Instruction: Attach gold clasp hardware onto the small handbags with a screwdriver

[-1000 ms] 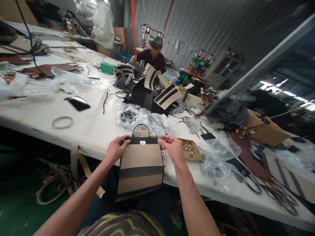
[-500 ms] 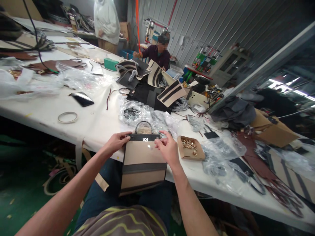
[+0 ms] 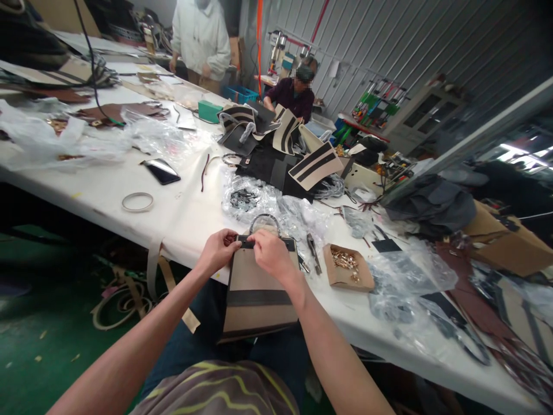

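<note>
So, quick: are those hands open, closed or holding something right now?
Left hand: closed, pinching the bag near its top left corner.
Right hand: at the bag's top edge; its grip cannot be told.

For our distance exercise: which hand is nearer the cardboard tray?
Right. The right hand, over the bag, is left of the tray; the left hand, at the bag's upper corner, is farther left.

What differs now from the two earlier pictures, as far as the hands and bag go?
The right hand moved left along the top of the bag, from its right end to near the left hand, hiding the white patch and uncovering a dark tool. The left hand stayed at the top left corner; the phone and cardboard tray stayed put.
</note>
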{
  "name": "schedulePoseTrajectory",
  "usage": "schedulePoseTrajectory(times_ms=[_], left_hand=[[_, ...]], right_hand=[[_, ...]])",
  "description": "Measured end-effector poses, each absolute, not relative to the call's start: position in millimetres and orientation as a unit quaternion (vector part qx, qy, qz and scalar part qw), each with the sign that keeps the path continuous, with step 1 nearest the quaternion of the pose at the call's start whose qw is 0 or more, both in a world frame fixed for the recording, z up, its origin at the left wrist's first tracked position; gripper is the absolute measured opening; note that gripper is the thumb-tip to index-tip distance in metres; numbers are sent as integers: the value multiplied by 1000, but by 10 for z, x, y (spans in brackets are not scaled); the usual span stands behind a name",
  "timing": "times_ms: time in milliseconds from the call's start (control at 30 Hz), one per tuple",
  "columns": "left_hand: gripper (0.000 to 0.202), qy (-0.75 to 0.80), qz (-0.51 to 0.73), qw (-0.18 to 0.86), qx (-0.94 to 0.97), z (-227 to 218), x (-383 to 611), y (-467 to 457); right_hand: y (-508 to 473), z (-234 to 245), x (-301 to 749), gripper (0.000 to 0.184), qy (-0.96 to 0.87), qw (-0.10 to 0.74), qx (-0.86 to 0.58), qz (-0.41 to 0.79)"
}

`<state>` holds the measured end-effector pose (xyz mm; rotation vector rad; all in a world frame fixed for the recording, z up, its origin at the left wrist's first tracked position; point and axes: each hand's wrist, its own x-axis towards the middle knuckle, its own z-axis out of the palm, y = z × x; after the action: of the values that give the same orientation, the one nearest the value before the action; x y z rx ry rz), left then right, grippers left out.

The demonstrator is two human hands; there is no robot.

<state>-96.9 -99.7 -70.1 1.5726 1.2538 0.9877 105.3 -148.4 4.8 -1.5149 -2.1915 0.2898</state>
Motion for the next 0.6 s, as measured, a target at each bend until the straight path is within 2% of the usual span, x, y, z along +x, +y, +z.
schedulePoseTrajectory(times_ms=[267,467,600], left_hand=[[35,488,401,446,634,-676,-982,-1027],[36,474,407,470,623,-734,-982,-1007],[36,467,411,472,624,-730,-994,-1002]], right_hand=[[-1363,-6,1007,10,-862,144,-480,79],[-1382,-90,905,12,-856,125,-500,43],[-1414,-145,895,16,-844,145,-514,57]])
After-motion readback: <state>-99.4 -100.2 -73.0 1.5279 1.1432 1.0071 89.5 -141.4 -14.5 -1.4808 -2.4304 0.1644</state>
